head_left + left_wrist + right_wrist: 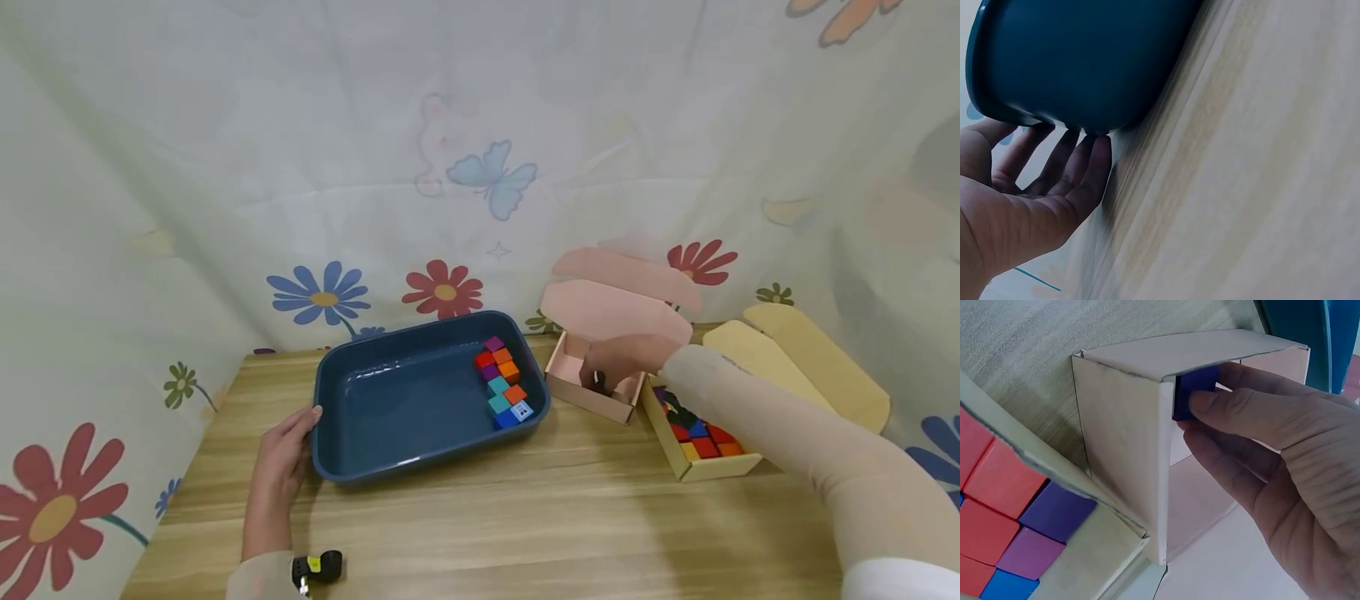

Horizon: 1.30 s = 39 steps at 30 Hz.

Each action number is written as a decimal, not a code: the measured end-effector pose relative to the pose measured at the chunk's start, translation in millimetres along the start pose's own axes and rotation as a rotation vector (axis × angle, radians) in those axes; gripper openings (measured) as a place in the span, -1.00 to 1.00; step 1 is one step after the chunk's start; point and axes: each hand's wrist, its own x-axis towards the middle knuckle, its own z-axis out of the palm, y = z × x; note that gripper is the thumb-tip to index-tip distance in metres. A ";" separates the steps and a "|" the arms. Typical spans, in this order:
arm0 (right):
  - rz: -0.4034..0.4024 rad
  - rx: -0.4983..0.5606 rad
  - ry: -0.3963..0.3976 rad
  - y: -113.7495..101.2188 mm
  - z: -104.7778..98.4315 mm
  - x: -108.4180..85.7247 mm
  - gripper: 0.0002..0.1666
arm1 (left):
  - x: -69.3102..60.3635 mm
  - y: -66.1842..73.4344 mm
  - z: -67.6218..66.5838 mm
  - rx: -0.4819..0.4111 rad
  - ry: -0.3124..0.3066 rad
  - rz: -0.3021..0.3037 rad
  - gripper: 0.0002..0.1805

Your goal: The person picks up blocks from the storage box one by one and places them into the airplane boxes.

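My left hand holds the left end of a dark blue tray, thumb at the rim and fingers under it against the outer wall, as the left wrist view also shows. Inside an open pink cardboard box, my right hand pinches a dark blue-purple cube between thumb and fingers, close to a box corner. The head view hides that cube behind the hand. Colored cubes sit grouped along the tray's right end, one with a white printed face.
Right of the pink box stands an open yellow cardboard box with several red, blue, yellow and purple cubes, partly covered by my right forearm. Both raised lids lean back toward a flowered curtain. Wood-grain tabletop lies in front.
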 end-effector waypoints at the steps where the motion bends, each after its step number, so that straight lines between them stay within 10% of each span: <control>1: -0.006 0.018 -0.001 0.5 0.8 0.4 -0.69 | -0.1 0.1 -0.3 0.003 0.003 0.001 -0.18; 15: -0.104 0.141 0.085 -1.4 -2.2 -10.8 -0.62 | 2.4 1.2 2.8 -0.010 0.001 0.000 -0.17; 22: 0.036 0.222 0.021 -9.9 0.1 -16.7 -0.57 | 3.8 -1.9 -0.5 0.003 0.019 -0.003 -0.17; 39: -0.017 0.130 0.141 -8.8 11.0 -14.1 -0.79 | 2.7 -2.0 -2.3 -0.054 0.007 0.015 -0.18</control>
